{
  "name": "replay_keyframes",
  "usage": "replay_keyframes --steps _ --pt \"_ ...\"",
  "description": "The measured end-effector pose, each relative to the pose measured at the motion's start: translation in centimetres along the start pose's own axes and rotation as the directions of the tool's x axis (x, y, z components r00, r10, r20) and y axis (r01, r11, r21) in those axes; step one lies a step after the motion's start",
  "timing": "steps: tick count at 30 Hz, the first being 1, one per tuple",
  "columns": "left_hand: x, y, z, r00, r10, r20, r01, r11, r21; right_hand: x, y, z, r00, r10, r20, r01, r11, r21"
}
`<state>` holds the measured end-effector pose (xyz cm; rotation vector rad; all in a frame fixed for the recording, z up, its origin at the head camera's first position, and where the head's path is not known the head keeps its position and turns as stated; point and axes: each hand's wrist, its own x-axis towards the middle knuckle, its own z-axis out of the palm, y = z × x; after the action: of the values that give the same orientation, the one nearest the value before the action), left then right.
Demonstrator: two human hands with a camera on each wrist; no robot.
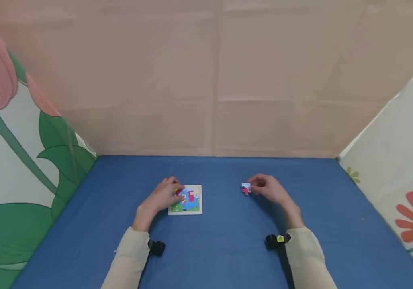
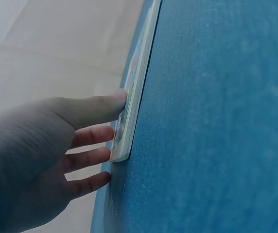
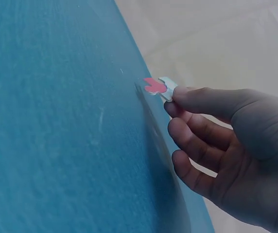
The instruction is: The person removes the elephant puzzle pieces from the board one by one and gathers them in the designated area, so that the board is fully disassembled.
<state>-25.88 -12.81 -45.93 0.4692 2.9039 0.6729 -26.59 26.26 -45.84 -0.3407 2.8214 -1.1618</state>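
Note:
A square jigsaw puzzle board (image 1: 185, 200) with a pale frame and a bright blue, green and red picture lies flat on the blue table. Over its left side is my left hand (image 1: 161, 195). Seen from the left wrist, the thumb (image 2: 113, 103) touches the board's face, while the other fingers (image 2: 88, 159) extend fairly straight near its edge. My right hand (image 1: 269, 188) pinches a small pink and white puzzle piece (image 3: 159, 86) between thumb and forefinger. That piece is raised above the cloth, to the right of the board. The left fingertips are partly hidden.
Blue cloth (image 1: 213, 249) covers the table. A plain beige backdrop (image 1: 210, 80) rises behind it, with flower-printed panels at the left (image 1: 15, 168) and right (image 1: 391, 160). Each wrist wears a small black camera.

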Motion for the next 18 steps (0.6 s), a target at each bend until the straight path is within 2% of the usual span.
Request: replay_keyframes --steps 9,18 --pt "0.02 -0.15 -0.06 1.0 0.007 -0.01 -0.006 1.0 0.01 -0.03 0.12 -0.29 1.0 0.02 0.015 -0.02 1.0 -0.014" --pt "-0.06 -0.21 -0.23 1.0 0.003 -0.005 -0.003 1.0 0.011 -0.09 -0.05 -0.01 0.995 0.096 -0.006 -0.096 0.994 -0.061"
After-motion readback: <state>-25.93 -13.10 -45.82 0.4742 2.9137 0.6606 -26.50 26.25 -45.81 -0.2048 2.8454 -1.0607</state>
